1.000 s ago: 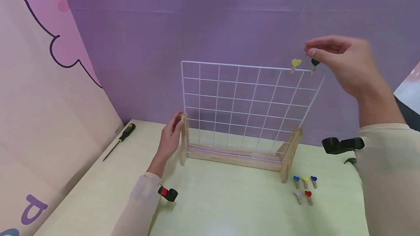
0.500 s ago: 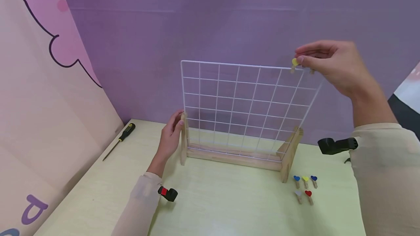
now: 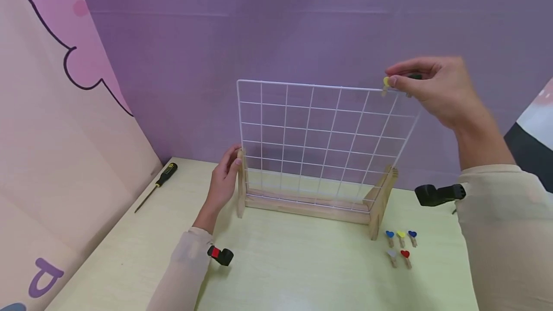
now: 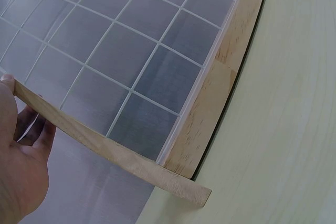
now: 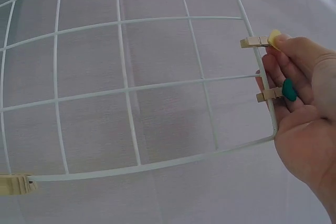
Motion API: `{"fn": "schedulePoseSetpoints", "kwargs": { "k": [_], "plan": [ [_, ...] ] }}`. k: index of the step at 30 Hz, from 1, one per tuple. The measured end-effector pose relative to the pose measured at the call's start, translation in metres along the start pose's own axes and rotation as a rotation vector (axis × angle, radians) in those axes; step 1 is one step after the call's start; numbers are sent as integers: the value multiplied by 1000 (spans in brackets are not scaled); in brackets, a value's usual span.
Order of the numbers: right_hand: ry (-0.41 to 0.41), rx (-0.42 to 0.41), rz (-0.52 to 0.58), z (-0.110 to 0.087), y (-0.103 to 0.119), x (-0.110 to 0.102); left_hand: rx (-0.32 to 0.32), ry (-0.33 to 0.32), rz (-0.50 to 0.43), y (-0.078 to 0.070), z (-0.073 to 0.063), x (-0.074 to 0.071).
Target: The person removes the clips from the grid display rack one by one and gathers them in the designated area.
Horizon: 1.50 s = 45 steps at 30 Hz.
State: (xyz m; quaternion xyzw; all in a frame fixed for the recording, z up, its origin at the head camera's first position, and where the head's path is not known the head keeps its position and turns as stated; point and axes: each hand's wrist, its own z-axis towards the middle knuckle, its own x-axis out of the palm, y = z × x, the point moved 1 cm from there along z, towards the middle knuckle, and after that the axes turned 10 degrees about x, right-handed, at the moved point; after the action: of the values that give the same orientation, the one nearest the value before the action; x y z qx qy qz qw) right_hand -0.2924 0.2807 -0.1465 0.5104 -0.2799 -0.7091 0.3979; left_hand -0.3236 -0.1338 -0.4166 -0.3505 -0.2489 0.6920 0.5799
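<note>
My right hand (image 3: pixel 445 91) is at the top right corner of a white wire grid (image 3: pixel 311 109). Its thumb and fingers pinch the yellow heart of a small wooden clothespin (image 5: pixel 257 41) clipped on the grid's top wire. Beside it, a clothespin with a green heart (image 5: pixel 289 91) is clipped on the same wire, apart from the thumb and partly hidden by the hand in the head view. My left hand (image 3: pixel 222 184) holds the left upright of the wooden stand (image 3: pixel 308 210), thumb in front and fingers behind. The grid leans back in this stand.
Several heart clothespins lie right of the stand: light blue (image 3: pixel 390 235), yellow (image 3: pixel 401 235), dark blue (image 3: pixel 412 235), white (image 3: pixel 392 255) and red (image 3: pixel 405 256). A screwdriver (image 3: pixel 163 178) lies at the table's left edge. A purple backdrop (image 3: pixel 194 52) hangs behind.
My right hand has moved left and slightly down, from the green heart clothespin to the yellow one, which it now pinches. The left hand stays on the stand.
</note>
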Motion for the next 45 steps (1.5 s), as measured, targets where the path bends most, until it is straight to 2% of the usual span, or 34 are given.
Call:
{"fn": "schedulePoseSetpoints", "kwargs": {
  "k": [4,9,15,23,27,31,35,39,45],
  "plan": [
    [-36,-20,28,-1,-2,2,5,11,9,1,0,0],
    [-73,-26,120,0,1,3,5,14,15,0,0,0],
    [-114,-51,145,-1,9,1,3,6,4,1,1,1],
    [-126,-153,458,-11,12,-13,2,8,7,1,1,3],
    [-136,-170,463,-14,10,-16,4,2,12,1,1,2],
    [-147,-149,403,-18,6,-19,-4,1,19,1,1,0],
    [-137,-146,412,-23,-1,-19,-9,-2,16,0,1,-1],
    [-165,-105,308,-30,-9,-17,-10,-7,6,-1,1,-2],
    [-171,-59,225,-41,-25,-16,-17,-16,-8,-2,1,0]
  ]
}}
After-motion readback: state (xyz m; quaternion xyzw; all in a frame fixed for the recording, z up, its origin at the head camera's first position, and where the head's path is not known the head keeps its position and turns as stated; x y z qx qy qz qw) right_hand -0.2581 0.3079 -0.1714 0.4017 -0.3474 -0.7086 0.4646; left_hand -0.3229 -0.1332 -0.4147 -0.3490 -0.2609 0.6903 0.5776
